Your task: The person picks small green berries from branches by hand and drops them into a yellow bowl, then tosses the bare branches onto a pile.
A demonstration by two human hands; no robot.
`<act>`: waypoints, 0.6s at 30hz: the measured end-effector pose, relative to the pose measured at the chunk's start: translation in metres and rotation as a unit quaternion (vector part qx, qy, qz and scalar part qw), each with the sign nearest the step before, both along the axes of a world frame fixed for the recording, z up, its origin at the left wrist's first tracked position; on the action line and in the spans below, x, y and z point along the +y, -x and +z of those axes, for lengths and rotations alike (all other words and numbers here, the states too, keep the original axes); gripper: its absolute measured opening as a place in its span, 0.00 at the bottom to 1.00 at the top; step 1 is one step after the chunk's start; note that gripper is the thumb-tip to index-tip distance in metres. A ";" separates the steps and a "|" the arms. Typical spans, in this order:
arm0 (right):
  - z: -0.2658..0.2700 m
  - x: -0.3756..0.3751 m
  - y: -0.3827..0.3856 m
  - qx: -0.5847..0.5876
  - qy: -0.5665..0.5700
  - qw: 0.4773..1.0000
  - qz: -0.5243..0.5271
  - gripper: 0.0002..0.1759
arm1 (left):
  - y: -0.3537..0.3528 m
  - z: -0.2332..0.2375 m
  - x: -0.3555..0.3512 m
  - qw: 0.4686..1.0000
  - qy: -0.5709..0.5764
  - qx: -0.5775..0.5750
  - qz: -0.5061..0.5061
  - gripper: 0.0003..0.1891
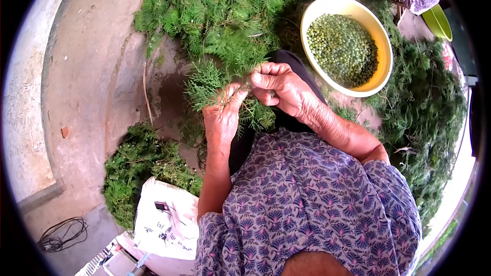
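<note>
Gripping a conifer sprig (207, 88), the left hand (222, 120) is closed around its stem above the lap. The right hand (279, 92), fingers curled shut, pinches the same sprig at its upper end. Just beside the right hand, a yellow bowl (335, 4) holds small green cones (341, 48). Cut foliage (230, 10) lies heaped on the concrete floor (87, 82).

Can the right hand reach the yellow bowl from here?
Probably yes: the right hand sits close to the yellow bowl with nothing between them, though its fingers now pinch a green sprig.
</note>
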State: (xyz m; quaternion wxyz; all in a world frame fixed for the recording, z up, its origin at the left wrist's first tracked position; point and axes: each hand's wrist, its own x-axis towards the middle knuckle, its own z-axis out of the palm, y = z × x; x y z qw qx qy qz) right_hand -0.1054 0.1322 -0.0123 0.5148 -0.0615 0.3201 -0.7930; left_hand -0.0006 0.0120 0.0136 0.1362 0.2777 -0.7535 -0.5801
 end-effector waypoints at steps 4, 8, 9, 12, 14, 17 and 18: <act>0.024 0.004 -0.007 0.300 -0.234 0.921 -0.078 0.06 | -0.001 0.002 -0.001 0.999 0.036 -0.031 -0.021 0.08; 0.006 0.016 0.026 0.433 -0.297 0.787 -0.325 0.06 | -0.009 0.005 -0.012 0.999 0.033 -0.009 -0.011 0.07; 0.002 0.023 0.040 0.471 -0.311 0.761 -0.320 0.08 | -0.012 0.006 -0.016 1.000 0.012 -0.012 0.022 0.10; -0.004 0.054 0.071 0.410 -0.322 0.786 -0.334 0.11 | -0.025 0.012 -0.027 0.987 -0.114 0.020 0.114 0.15; -0.032 0.087 0.103 0.511 -0.411 0.664 -0.359 0.13 | -0.032 0.015 -0.036 0.988 -0.094 0.037 0.115 0.13; -0.066 0.148 0.146 0.657 -0.530 0.418 -0.337 0.19 | -0.037 0.022 -0.035 0.981 -0.082 0.032 0.170 0.12; -0.069 0.161 0.154 0.627 -0.564 0.435 -0.316 0.21 | -0.041 0.020 -0.037 0.982 -0.093 0.009 0.166 0.16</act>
